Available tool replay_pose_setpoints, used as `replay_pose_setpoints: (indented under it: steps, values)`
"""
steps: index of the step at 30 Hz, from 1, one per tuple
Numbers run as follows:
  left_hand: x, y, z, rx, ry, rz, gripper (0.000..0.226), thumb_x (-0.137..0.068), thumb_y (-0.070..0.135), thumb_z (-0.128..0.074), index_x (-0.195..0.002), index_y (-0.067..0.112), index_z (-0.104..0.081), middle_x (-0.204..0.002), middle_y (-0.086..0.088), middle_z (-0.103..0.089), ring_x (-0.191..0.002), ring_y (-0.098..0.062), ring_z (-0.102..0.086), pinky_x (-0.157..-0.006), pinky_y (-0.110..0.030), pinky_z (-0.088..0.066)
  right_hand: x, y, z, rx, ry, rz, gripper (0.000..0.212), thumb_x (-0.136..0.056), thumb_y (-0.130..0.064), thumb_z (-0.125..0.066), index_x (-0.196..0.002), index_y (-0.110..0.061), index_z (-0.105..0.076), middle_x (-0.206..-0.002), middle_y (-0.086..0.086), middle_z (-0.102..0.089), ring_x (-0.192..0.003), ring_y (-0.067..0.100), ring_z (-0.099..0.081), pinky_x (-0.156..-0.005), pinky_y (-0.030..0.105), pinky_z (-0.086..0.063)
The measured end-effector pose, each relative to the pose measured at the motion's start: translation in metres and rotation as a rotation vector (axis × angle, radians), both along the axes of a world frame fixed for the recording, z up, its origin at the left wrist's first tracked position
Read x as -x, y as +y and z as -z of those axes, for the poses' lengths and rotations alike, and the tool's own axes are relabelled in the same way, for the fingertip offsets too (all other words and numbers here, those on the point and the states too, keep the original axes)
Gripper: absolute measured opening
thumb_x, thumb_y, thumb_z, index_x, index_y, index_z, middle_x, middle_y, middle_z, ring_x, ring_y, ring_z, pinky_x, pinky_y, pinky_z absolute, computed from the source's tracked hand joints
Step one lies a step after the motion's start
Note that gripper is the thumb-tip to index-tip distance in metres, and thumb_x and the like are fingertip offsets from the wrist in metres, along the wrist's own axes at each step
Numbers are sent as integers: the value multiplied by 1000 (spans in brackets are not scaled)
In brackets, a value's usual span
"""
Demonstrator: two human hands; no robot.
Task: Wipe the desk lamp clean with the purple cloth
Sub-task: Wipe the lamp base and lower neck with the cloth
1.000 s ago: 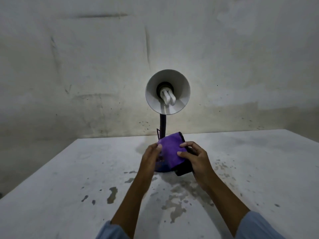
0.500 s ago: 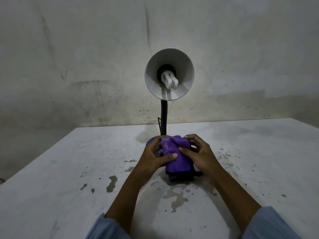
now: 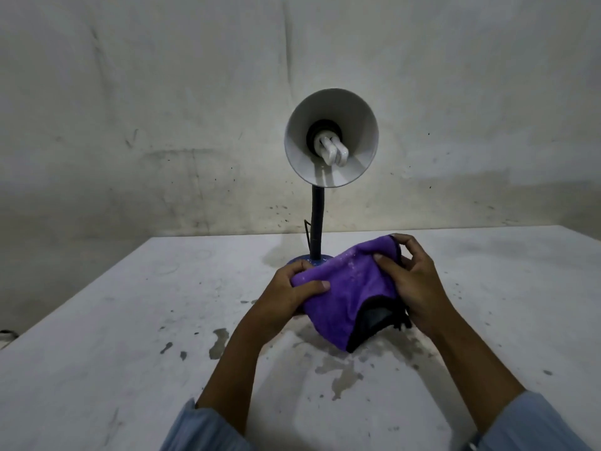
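Note:
The desk lamp [image 3: 331, 138] stands at the table's far middle, its white shade and bulb facing me on a black neck over a blue base [image 3: 294, 262]. In front of the base I hold the purple cloth [image 3: 348, 288], spread out, with a black edge and dark underside at its lower right. My left hand [image 3: 292, 292] pinches the cloth's left edge with the thumb on top. My right hand [image 3: 413, 284] grips the right edge, fingers curled over the top corner. The cloth hides most of the lamp's base.
The white table [image 3: 130, 320] is stained, with dark chipped patches [image 3: 219, 343] in front of my hands. A dirty wall [image 3: 162, 125] rises right behind the lamp. A thin black cord [image 3: 306, 224] shows beside the neck.
The cloth, bunched up between both hands half a second ago, is now spread wide. My hands have moved apart.

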State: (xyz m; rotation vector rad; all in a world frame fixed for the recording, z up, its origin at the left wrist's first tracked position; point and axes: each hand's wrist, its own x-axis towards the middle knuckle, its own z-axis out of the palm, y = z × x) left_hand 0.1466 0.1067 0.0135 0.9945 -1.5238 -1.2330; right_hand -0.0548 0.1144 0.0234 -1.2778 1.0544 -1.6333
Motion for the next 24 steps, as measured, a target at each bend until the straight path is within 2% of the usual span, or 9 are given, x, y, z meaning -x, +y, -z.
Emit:
replay_pose_setpoints:
  steps: [3, 8, 10, 12, 14, 16, 19, 21, 24]
  values:
    - [3, -3, 1, -74, 23, -118, 30, -79, 24, -70, -102, 19, -52, -114, -7, -54, -95, -25, -62, -64, -30, -57, -7, -2, 5, 83, 241, 254, 22, -80, -19, -72, -94, -28, -57, -91, -8, -66, -83, 6, -62, -68, 13, -46]
    - [10, -2, 3, -82, -5, -245, 34, -84, 25, -64, -112, 12, -51, -116, -12, -57, -100, -26, -61, -70, -33, -58, -32, 5, 21, 217, 477, 539, 25, -82, -18, -70, -94, -23, -48, -80, -12, -55, -72, 5, -55, -61, 5, -37]
    - [17, -1, 3, -40, -18, -273, 31, -85, 26, -63, -110, 11, -52, -113, -12, -58, -98, -25, -61, -70, -31, -58, -46, 13, 26, 340, 590, 541, 23, -81, -15, -70, -92, -19, -50, -76, -11, -55, -69, 8, -58, -60, 6, -39]
    - [23, 1, 1, -43, 22, -303, 31, -87, 32, -59, -109, 11, -53, -109, -13, -60, -96, -25, -61, -72, -33, -58, -58, 20, 30, 436, 684, 467, 25, -79, -21, -70, -99, -12, -59, -86, -1, -65, -79, 12, -61, -71, 14, -46]
    - [26, 5, -3, -142, 229, -267, 37, -87, 41, -55, -109, 12, -57, -105, -13, -64, -95, -27, -63, -74, -33, -58, -66, 24, 34, 468, 763, 357, 42, -74, -29, -70, -111, -9, -61, -105, 5, -67, -95, 12, -58, -85, 20, -46]
    - [24, 7, -3, -177, 376, -234, 49, -77, 47, -62, -112, 13, -56, -106, -12, -65, -97, -27, -63, -77, -35, -57, -67, 25, 36, 510, 856, 254, 52, -71, -32, -72, -117, -10, -60, -117, 4, -64, -110, 15, -55, -97, 31, -46]
    - [19, 4, 2, -133, 380, -260, 66, -65, 32, -73, -123, 15, -48, -118, -13, -60, -103, -30, -62, -83, -40, -56, -61, 22, 39, 617, 981, 216, 51, -71, -30, -73, -118, -13, -62, -126, 2, -61, -126, 17, -48, -106, 45, -39]
    - [17, 1, 3, -165, 490, -226, 53, -75, 21, -69, -124, 14, -49, -120, -14, -58, -106, -32, -60, -84, -43, -55, -57, 18, 40, 637, 1039, 252, 52, -70, -31, -74, -117, -15, -62, -132, 4, -56, -129, 20, -44, -107, 48, -36]
    - [20, 1, 3, -225, 579, -140, 35, -84, 15, -60, -118, 10, -55, -120, -17, -58, -105, -34, -60, -75, -39, -58, -54, 12, 40, 572, 1098, 298, 54, -69, -31, -75, -118, -16, -59, -142, 10, -45, -133, 32, -37, -106, 47, -34]
